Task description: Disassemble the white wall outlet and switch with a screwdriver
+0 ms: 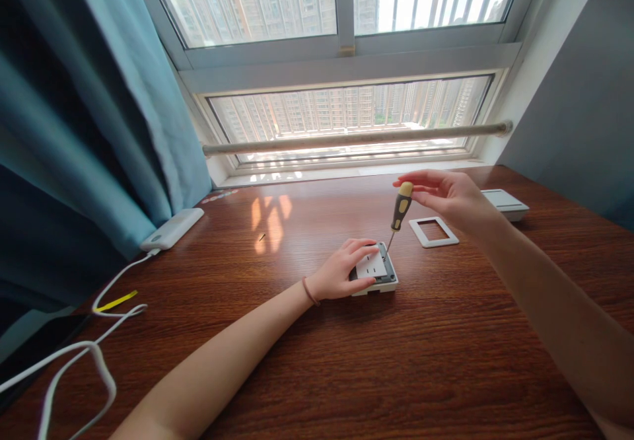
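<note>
Bare forearms point(212, 367) closest to camera, reaching in from both lower corners. Wood tabletop point(307, 374) under all fingers. Window point(347, 110) beyond them, blue curtain point(163, 96) far off to left fingers' left. White cable point(121, 271) well left of left fingers, plugged into white elongated device point(173, 228) beside curtain.

Left hand point(344, 271): fingers spread over socket unit point(377, 269), clasping it, thumb along near edge, other fingers toward far edge. Unit flat on tabletop, slotted face up. Right hand point(448, 192): thumb and fingertips pinching screwdriver point(401, 209) near butt end; shaft slants down, tip at unit's grey border, just beyond left fingertips.

White box point(505, 203) behind right wrist, partly hidden. White square frame point(434, 232) below right fingers, flat, nothing touching it. Yellow strip point(117, 301) far left of left fingers. Tiny dark bit point(262, 237) beyond left wrist, can't tell what.

Handling, my guess: unit light, rigid plastic, smooth, may skid or twist on tabletop; best held by side walls. Screwdriver light, easy grip, likely steadier held lower on handle
</note>
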The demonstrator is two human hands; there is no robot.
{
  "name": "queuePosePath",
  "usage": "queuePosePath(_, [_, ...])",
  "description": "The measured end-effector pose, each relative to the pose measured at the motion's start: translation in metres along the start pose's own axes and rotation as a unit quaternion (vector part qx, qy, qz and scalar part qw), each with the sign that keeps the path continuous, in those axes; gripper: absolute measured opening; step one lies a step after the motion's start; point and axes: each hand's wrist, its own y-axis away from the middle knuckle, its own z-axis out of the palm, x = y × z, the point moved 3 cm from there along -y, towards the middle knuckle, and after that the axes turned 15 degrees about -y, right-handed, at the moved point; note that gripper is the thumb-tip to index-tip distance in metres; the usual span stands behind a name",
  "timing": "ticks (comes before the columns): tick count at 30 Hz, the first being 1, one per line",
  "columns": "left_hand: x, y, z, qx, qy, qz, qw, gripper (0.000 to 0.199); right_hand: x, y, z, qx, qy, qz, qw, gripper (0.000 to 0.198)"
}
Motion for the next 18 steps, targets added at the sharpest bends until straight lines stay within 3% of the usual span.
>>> queuePosePath(9, [0.0005,-0.0006,-0.0005,0.003,-0.001,0.002,1.000,0.055,-0.0009,0.0033,0.0031,0.105,0.116,-0.049,0.987,0.026])
queuePosePath(14, [0.0000,-0.0005,0.0003,0.004,-0.002,0.002,1.000,0.055,0.0022,0.0011,0.0033,0.042,-0.002,-0.021,0.999,0.029])
queuePosePath(18, [-0.0001,-0.0003,0.0006,0.004,-0.003,0.000,1.000,0.055,0.0002,0.0016,0.0071,0.019,0.013,-0.025,0.999,0.021])
